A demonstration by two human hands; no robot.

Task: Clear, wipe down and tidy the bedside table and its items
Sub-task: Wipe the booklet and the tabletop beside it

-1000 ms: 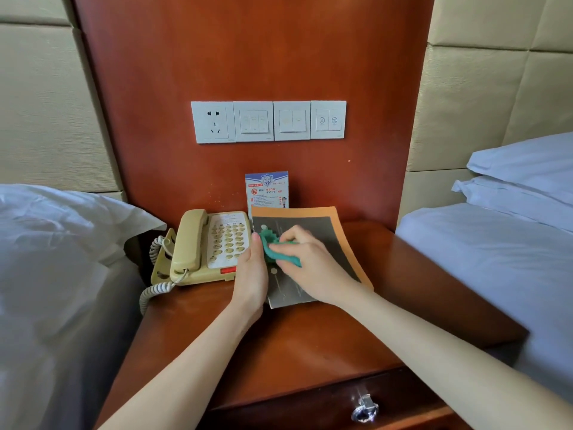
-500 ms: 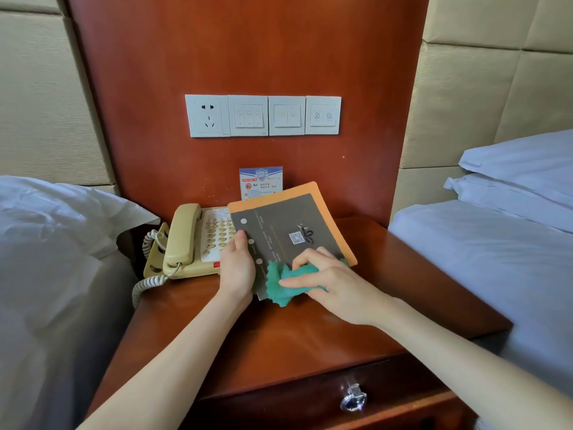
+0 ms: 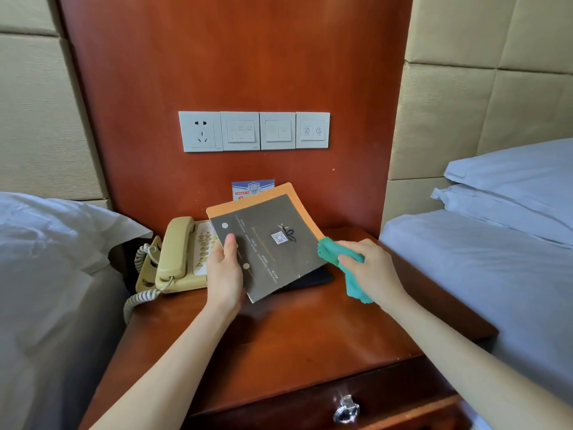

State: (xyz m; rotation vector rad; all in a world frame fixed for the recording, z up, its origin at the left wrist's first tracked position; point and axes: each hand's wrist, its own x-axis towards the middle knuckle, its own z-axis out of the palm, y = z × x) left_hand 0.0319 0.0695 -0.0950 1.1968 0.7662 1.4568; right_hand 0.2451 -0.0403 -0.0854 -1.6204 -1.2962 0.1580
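My left hand [image 3: 224, 271] grips the left edge of a grey booklet with an orange border [image 3: 273, 240], thumb on top, and holds it tilted above the wooden bedside table [image 3: 294, 342]. A green cloth [image 3: 336, 259] is bunched in my right hand [image 3: 370, 271], which sits at the booklet's right edge. Under the booklet lies a dark flat item [image 3: 313, 279], mostly hidden. A cream telephone [image 3: 179, 256] stands at the table's back left, its coiled cord [image 3: 139, 301] hanging off the edge.
A small blue and white card [image 3: 252, 187] leans on the wood panel behind the booklet. Above it is a row of a socket and switches [image 3: 254, 130]. Beds with white linen flank the table: left [image 3: 46, 274], right [image 3: 483, 259]. A drawer knob [image 3: 345, 409] shows below.
My left hand has lifted the booklet off the table and tilted it up. My right hand with the cloth wiped down the cover, then moved off to its right edge.
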